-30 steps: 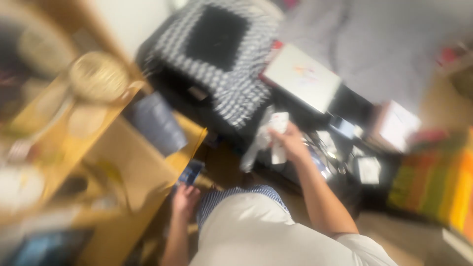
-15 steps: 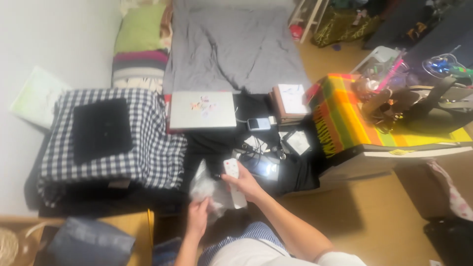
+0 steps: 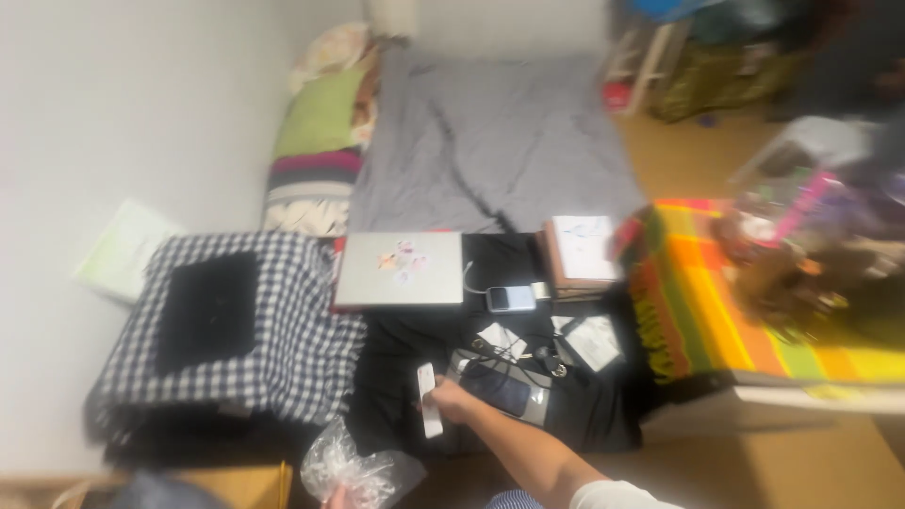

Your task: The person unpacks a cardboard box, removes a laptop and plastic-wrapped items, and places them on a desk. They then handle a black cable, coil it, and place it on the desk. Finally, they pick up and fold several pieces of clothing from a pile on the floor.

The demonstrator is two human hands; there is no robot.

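My right hand (image 3: 451, 403) grips a slim white remote control (image 3: 427, 399) and rests it against the black cloth-covered low surface (image 3: 405, 377), just left of a dark tablet (image 3: 498, 389). At the bottom edge only the fingertips of my left hand (image 3: 337, 496) show, closed on a crumpled clear plastic bag (image 3: 353, 468). A silver laptop (image 3: 400, 270) with stickers lies closed further back.
A checked blanket with a black square (image 3: 217, 330) covers a bundle at left. A phone (image 3: 510, 299), stacked books (image 3: 581, 250) and small packets (image 3: 592, 340) lie on the black cloth. A grey mattress (image 3: 490, 151) lies behind, a striped orange-green cloth (image 3: 726, 311) with clutter at right.
The view swung from a wooden shelf at left to the low surface. My right hand moved the remote forward and down onto the black cloth; my left hand with the bag dropped toward the bottom edge.
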